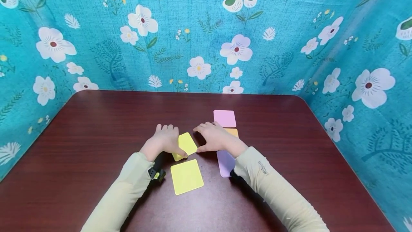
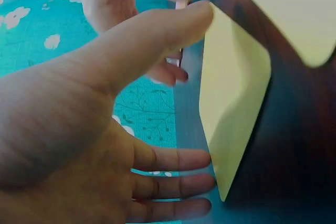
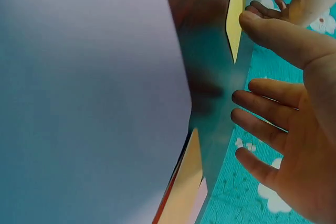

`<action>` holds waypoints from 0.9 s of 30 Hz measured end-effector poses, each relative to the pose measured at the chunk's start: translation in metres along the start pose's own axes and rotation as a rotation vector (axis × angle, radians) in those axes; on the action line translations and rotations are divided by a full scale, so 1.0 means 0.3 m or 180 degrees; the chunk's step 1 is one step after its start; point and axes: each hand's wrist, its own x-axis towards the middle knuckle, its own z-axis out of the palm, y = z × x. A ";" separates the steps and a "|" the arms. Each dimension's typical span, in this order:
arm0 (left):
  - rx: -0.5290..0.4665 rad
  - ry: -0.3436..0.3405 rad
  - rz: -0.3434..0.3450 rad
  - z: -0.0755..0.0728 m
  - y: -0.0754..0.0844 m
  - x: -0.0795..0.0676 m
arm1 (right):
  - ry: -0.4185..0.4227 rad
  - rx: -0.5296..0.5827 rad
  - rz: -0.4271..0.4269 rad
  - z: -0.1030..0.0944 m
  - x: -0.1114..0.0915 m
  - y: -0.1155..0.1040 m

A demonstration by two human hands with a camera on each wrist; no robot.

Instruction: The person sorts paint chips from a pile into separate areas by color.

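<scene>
A yellow square card (image 1: 188,144) lies turned at an angle on the table between the two hands. My left hand (image 1: 165,139) is at its left side, thumb tip over its near corner and the straight fingers along its far left edge, as the left wrist view shows too. To the right of that card, my right hand (image 1: 214,137) has its thumb tip close to the right corner and its fingers spread and slightly bent, with nothing in its grasp. A second yellow card (image 1: 187,177) lies just nearer, apart from the first.
Under and around the right forearm runs a column of cards: pink (image 1: 224,118) farthest, orange (image 1: 233,132) partly covered by the hand, and purple (image 1: 225,164) nearest, with another edge showing beneath it. A floral blue cloth (image 1: 180,46) stands behind the dark wooden table (image 1: 96,128).
</scene>
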 end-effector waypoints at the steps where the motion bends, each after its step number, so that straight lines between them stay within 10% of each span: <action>1: 0.0036 -0.0006 -0.0011 0.004 0.002 -0.002 | -0.0016 -0.0005 -0.0021 0.000 0.004 -0.008; 27: -0.0202 0.0024 0.0390 0.030 -0.013 0.028 | -0.0078 -0.0079 -0.0159 0.017 0.051 -0.046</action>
